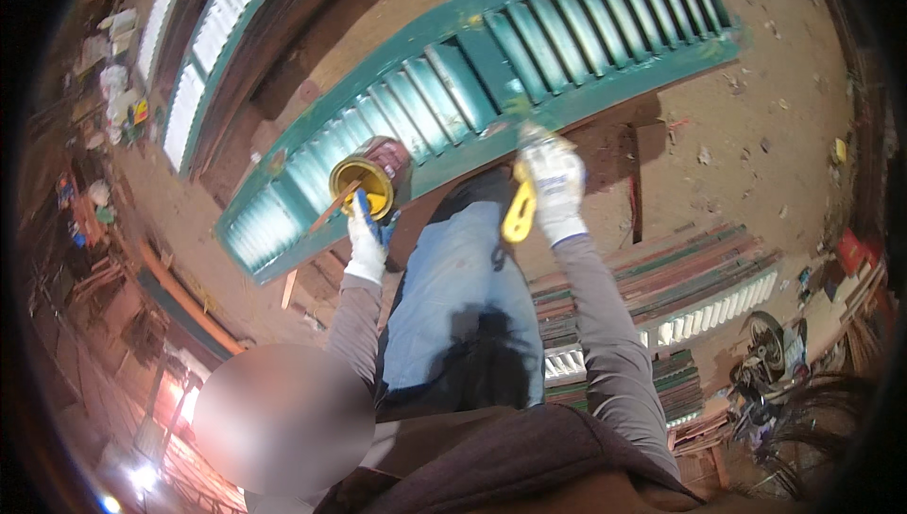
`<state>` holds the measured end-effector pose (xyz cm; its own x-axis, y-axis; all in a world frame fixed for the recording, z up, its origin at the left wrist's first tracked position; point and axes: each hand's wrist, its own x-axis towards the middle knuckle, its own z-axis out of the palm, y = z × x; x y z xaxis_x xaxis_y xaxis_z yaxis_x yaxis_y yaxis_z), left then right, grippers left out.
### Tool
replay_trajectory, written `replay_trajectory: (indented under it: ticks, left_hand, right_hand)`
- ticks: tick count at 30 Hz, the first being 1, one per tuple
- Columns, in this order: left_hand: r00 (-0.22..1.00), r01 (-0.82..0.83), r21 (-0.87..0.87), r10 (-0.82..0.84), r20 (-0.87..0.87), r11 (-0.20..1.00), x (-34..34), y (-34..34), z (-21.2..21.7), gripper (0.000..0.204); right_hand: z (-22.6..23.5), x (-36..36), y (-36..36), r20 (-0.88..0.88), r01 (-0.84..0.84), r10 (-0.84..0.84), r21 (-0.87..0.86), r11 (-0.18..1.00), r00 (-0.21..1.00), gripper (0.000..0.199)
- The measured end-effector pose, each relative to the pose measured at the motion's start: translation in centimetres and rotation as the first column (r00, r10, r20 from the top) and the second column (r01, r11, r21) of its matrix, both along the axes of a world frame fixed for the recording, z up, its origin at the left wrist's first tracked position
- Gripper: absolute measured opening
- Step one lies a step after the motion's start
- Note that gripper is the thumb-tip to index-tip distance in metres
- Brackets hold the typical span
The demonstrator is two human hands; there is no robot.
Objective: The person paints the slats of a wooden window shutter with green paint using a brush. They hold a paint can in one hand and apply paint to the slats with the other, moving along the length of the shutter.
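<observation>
A long green louvered shutter lies slantwise in front of me, its slats shiny. My left hand, in a white and blue work glove, is closed at the rim of a tilted metal paint can. Yellow shows inside its mouth, and a thin wooden stick crosses the rim. My right hand, also gloved, grips a paintbrush by its yellow handle. The brush's head is at the shutter's near edge, close to the middle; its bristles are blurred and partly hidden by my fingers.
More louvered panels stand at the far left. Stacked slatted panels lie behind my right arm. A wheel and clutter line the right side. Wood scraps and an orange-brown strip lie leftward. A blurred patch covers the lower left.
</observation>
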<state>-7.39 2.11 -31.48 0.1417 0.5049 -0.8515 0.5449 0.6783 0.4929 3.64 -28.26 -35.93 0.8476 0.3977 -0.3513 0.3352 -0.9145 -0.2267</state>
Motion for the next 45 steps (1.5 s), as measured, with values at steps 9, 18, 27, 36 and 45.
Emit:
replay_trajectory:
  ticks: [9,18,27,36,45]
  left_hand:
    - [0.998,0.017,0.024,-0.019,0.064,1.000,-1.5,1.4,-1.6,0.049]
    - [0.991,0.030,0.045,-0.035,0.132,0.999,-2.3,3.1,-3.0,0.046]
    - [0.991,0.008,0.051,-0.015,0.135,0.999,-2.8,4.2,-3.3,0.048]
    - [0.990,0.009,0.028,-0.012,0.139,1.000,-2.6,4.8,-2.6,0.045]
    - [0.994,0.011,0.118,-0.023,0.102,0.993,-2.6,5.1,-2.2,0.055]
  right_hand:
    - [-0.3,1.4,-1.5,0.117,0.246,-0.258,0.110,0.963,0.959,0.034]
    - [0.6,-6.1,-0.5,-0.032,0.338,-0.342,0.265,0.903,0.939,0.039]
    - [-0.2,-5.0,-10.1,-0.202,0.600,-0.592,-0.023,0.800,0.780,0.052]
    - [-4.5,6.9,-22.5,0.257,0.512,-0.531,0.144,0.847,0.807,0.045]
    - [-3.9,25.1,-33.3,0.464,0.393,-0.320,-0.067,0.917,0.826,0.039]
